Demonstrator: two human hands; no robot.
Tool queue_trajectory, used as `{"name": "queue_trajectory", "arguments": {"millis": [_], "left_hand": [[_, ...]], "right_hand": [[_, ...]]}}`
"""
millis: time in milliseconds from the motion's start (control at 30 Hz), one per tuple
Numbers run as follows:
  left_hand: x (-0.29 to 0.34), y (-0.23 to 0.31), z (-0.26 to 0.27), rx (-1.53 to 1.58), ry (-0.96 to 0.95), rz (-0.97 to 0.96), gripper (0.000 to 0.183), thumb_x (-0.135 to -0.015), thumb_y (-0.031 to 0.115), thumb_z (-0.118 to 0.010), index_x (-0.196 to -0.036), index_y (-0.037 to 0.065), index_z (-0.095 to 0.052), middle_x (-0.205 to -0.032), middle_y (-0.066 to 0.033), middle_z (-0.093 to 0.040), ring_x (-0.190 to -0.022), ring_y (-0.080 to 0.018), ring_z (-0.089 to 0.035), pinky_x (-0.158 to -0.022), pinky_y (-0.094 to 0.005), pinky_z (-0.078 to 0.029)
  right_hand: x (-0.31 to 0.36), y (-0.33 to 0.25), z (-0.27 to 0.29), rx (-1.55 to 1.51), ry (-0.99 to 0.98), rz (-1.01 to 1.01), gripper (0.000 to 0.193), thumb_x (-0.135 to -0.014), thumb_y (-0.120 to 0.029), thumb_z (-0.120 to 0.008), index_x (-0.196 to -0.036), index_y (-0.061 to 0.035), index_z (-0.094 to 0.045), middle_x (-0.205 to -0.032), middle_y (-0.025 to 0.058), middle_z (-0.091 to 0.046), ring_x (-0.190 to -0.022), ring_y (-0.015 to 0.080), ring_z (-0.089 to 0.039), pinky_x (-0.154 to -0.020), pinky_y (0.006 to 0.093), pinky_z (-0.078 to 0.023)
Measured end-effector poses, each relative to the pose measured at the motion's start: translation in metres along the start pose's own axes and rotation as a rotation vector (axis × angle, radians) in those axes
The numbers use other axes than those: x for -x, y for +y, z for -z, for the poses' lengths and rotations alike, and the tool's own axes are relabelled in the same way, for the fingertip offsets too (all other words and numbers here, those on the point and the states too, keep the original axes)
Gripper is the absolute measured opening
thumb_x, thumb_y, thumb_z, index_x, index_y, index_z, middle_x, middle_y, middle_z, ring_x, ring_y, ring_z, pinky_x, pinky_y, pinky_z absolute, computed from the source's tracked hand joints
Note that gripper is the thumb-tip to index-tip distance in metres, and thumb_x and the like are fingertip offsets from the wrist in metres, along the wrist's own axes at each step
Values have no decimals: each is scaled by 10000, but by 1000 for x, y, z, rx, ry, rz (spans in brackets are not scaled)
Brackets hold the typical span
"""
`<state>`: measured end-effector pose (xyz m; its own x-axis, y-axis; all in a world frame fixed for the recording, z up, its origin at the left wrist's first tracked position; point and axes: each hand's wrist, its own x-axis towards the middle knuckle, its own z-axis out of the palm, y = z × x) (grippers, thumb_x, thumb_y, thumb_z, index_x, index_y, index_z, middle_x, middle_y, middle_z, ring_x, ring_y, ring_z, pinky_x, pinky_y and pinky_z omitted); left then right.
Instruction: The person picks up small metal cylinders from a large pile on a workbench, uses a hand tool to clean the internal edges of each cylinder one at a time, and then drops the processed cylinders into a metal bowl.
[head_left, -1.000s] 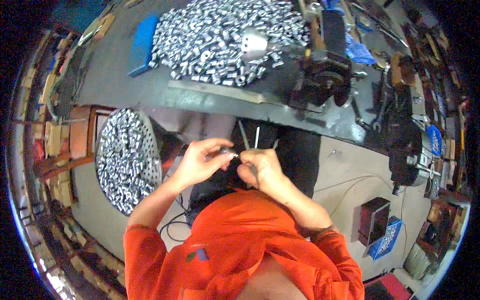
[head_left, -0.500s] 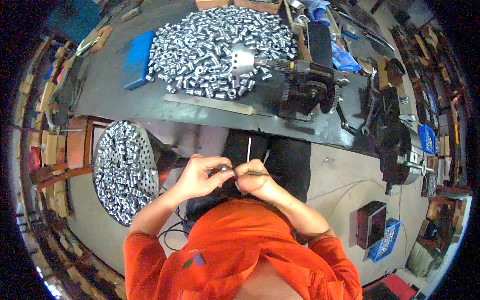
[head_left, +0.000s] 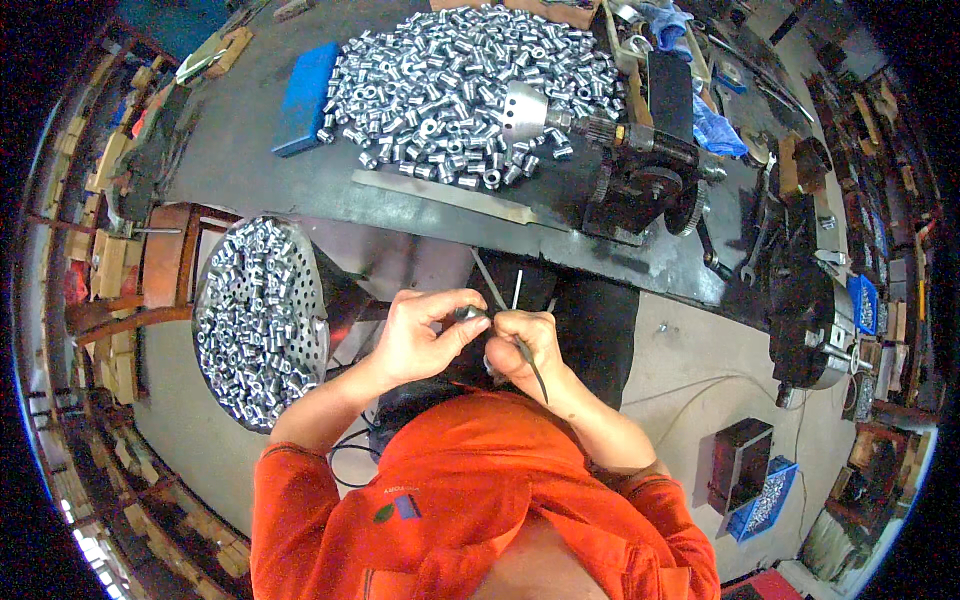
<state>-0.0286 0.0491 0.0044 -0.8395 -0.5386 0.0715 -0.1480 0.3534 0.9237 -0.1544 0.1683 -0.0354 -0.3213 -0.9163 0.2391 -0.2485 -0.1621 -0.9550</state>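
My left hand [head_left: 425,335] pinches a small metal sleeve [head_left: 466,314] between thumb and fingers, above my lap. Beside it, my right hand [head_left: 528,343] is closed round a slim dark file [head_left: 534,372]. One end of the file points up past the knuckles toward the bench, and its narrow curved end comes out below the hand. The two hands nearly touch, and my fingers hide part of both the sleeve and the file. A perforated round tray [head_left: 311,290] holding many similar sleeves [head_left: 250,320] is left of my left hand.
On the bench [head_left: 420,222] ahead lie a large heap of metal sleeves [head_left: 450,95], a blue block [head_left: 305,98], a flat metal bar [head_left: 440,197] and a geared machine [head_left: 645,180]. A dark machine [head_left: 805,300] stands at right, with a blue bin [head_left: 765,500] on the floor.
The file in my right hand has swung from lying nearly sideways to a steep slant, showing more of its length. My left hand still pinches the sleeve. The whole view has shifted slightly.
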Motion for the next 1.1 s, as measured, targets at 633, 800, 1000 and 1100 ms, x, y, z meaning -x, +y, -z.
{"name": "queue_trajectory", "arguments": {"millis": [633, 800, 1000, 1100], "left_hand": [[-15, -30, 35, 473, 329, 154, 243, -941, 212, -502, -1042, -4, -550, -635, -53, -561, -558, -153, -556, -567, -283, -463], [-22, -31, -17, 1121, 168, 209, 270, -938, 235, -496, -1043, -6, -554, -757, -87, -602, -658, -176, -597, -665, -302, -487], [-23, -27, -23, 1315, 129, 406, 279, -946, 279, -462, -947, 20, -565, -532, 41, -340, -432, -66, -261, -468, -230, -231], [-19, -25, -17, 1392, 112, 431, 285, -946, 283, -462, -942, 17, -565, -528, 44, -332, -425, -67, -263, -466, -229, -239]], "right_hand": [[10, 46, -32, -460, -77, -386, 232, -708, -92, -513, -523, -65, -375, -517, -35, -323, -503, 57, -310, -443, 274, -222], [0, 44, -38, -559, 126, -501, 250, -686, -48, -535, -513, -77, -357, -529, -81, -344, -504, 28, -309, -440, 254, -217], [6, 53, -26, -568, -30, -491, 221, -710, -95, -498, -505, -85, -418, -509, -69, -376, -476, 38, -345, -431, 239, -254], [2, 41, -23, -607, -56, -579, 240, -713, -91, -499, -504, -85, -382, -501, -65, -363, -481, 39, -341, -431, 241, -256]]}}
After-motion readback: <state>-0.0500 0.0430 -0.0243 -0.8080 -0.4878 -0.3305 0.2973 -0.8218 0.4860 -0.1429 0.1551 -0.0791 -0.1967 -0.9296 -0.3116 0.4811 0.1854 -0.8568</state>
